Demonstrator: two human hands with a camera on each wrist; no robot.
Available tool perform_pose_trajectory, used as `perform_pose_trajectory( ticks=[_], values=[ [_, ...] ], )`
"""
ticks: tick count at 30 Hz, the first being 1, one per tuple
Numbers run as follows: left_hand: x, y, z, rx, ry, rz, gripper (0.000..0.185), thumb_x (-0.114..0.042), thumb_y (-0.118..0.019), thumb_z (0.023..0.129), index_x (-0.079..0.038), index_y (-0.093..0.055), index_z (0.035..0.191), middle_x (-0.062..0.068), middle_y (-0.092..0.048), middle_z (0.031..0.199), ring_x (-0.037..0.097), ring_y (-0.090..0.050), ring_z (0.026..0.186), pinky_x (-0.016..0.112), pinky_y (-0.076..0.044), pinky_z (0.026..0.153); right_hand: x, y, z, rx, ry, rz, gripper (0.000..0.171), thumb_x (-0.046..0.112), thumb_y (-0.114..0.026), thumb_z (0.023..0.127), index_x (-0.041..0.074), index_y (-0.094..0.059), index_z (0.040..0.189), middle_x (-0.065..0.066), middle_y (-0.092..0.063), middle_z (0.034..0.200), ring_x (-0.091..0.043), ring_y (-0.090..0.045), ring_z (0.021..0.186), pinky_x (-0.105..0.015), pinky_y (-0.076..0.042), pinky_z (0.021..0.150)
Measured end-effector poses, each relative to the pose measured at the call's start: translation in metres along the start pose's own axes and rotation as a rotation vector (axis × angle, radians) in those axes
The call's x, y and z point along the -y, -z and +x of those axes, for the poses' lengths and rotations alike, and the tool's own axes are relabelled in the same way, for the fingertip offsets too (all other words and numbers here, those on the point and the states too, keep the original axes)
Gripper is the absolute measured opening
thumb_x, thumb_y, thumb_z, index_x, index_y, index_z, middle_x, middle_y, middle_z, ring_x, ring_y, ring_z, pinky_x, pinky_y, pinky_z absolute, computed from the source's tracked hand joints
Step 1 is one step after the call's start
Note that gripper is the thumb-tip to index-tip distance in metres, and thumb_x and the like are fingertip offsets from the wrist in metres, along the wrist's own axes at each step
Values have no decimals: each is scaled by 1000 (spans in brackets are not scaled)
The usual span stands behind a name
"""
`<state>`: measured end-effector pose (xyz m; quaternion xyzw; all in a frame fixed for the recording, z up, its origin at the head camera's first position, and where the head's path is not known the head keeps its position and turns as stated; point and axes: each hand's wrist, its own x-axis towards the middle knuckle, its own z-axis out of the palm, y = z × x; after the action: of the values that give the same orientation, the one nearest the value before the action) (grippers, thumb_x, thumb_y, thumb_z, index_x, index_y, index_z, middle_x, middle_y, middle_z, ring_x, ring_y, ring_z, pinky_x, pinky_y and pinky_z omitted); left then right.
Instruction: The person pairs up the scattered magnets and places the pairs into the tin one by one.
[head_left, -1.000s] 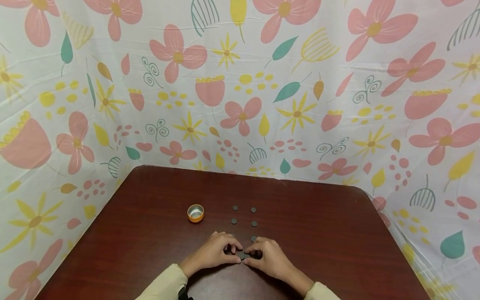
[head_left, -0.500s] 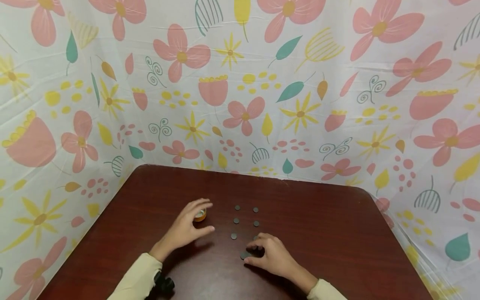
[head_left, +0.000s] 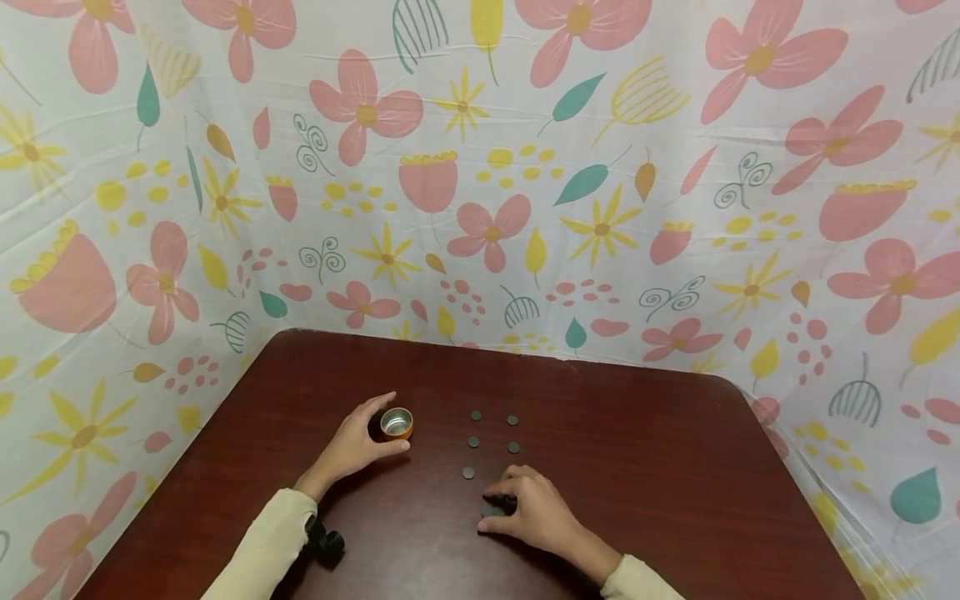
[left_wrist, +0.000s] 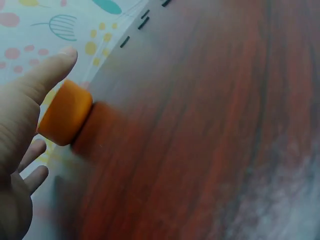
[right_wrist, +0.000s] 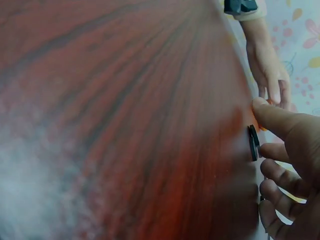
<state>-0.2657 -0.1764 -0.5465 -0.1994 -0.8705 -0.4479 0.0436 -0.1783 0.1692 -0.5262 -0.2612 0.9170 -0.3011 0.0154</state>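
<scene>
An orange-sided round tin [head_left: 397, 425] with a silvery inside stands upright on the table. My left hand [head_left: 352, 442] curves about its left side, thumb in front and fingers behind, with a gap showing between palm and tin. In the left wrist view the thumb lies beside the orange tin [left_wrist: 67, 114]. My right hand [head_left: 536, 512] is low over the table, its thumb and index finger apart around a dark flat disc [head_left: 491, 511]. Dark discs [right_wrist: 253, 143] appear edge-on near that thumb in the right wrist view. Whether the fingers touch them is unclear.
Several small dark discs, such as one at the back [head_left: 512, 420] and one nearer [head_left: 468, 472], lie in two loose columns right of the tin. The dark red-brown table [head_left: 637, 467] meets a flower-print cloth [head_left: 480, 208] at the back and sides.
My left hand has left the discs beside my right hand and moved left to the tin, uncovering one disc. The right hand has stayed near the same disc, shifting only slightly.
</scene>
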Motion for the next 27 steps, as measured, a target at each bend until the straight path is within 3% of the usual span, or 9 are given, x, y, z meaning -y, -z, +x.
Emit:
perform_pose_trajectory(
  ticks=[8,14,21,27],
  values=[
    [7,-4,0,2,18,3,89,-47,-87,81,-12,-48,153,10,-54,149,36,-51,135,63,-43,105,0,-1,0,5,-9,4,38,44,-88,79,20,-82,107,15,-60,89,-2,-48,78,-20,-44,65],
    [8,-4,-1,8,38,-1,85,-46,-86,82,-11,-50,151,14,-52,151,40,-45,140,67,-32,112,-1,-2,-1,-5,-10,20,30,39,-89,79,20,-83,102,16,-62,89,-1,-49,80,-21,-45,67],
    [10,-5,-1,-12,37,2,76,-42,-84,85,-11,-55,147,10,-59,142,33,-57,125,58,-47,99,-1,-4,-1,-29,3,21,23,35,-88,80,20,-84,97,17,-62,87,-2,-50,80,-21,-45,67],
    [8,-5,0,-18,52,-4,75,-42,-85,84,-13,-56,147,9,-59,143,34,-55,129,61,-45,102,-2,-3,-3,-59,34,12,18,33,-88,81,21,-83,94,16,-63,85,-3,-51,78,-20,-45,67]
  ],
)
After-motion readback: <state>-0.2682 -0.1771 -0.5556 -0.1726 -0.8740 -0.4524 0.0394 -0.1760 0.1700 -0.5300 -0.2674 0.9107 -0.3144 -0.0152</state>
